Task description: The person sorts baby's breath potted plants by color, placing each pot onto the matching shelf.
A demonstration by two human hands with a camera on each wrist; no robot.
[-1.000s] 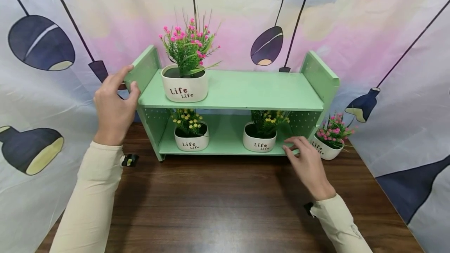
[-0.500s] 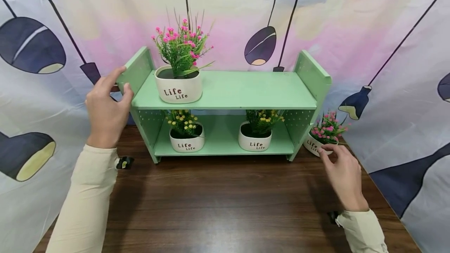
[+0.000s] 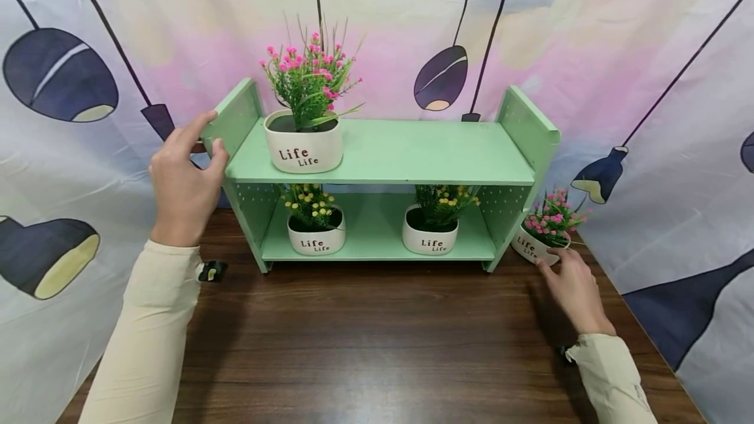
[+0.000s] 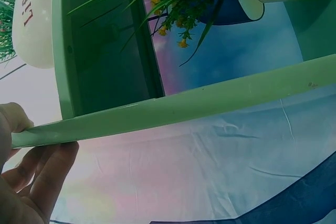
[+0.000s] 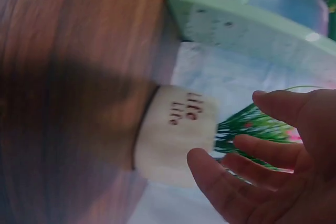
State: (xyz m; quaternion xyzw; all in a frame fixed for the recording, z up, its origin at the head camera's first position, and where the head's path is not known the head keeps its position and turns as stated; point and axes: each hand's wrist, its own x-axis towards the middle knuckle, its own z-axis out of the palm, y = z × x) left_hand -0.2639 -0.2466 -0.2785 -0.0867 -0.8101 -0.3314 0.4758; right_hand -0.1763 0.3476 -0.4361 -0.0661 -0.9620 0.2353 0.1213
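A green two-tier shelf [image 3: 436, 152] stands on the table. My left hand [image 3: 185, 182] grips the upper front edge of its left side panel; in the left wrist view the thumb and fingers [image 4: 52, 174] lie on opposite faces of the green edge. To the right of the shelf, a white "Life" flowerpot [image 3: 526, 246] with pink flowers stands on the table. My right hand [image 3: 576, 288] reaches to the front of this pot. The right wrist view shows its thumb and fingers spread, with the pot [image 5: 173, 145] just beyond the fingertips.
A white pot [image 3: 303, 149] with pink flowers stands at the upper board's left end. Two white pots with yellow flowers, one left [image 3: 317, 237] and one right [image 3: 430, 235], are on the lower board. A patterned cloth [image 3: 377, 38] hangs behind the brown table [image 3: 377, 332].
My right hand has moved right, from the shelf's lower right front corner to the pot beside the shelf. My left hand stays on the side panel. The head view has shifted slightly.
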